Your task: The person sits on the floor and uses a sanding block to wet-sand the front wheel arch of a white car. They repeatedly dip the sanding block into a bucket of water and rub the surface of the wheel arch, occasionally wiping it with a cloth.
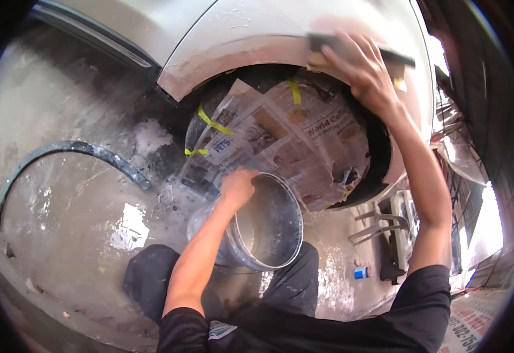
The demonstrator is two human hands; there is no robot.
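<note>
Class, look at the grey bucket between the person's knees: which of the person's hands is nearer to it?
Left. The left hand rests on the rim of the bucket. The right hand is far above it, pressing a sanding block against the car's wheel arch.

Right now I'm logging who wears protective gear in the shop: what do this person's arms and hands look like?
Both hands are bare: no gloves on the left hand or the right hand. Both forearms are uncovered too. The person wears a black short-sleeved shirt, its sleeves ending on the upper arms. No watch, rings or wristbands show.
</note>
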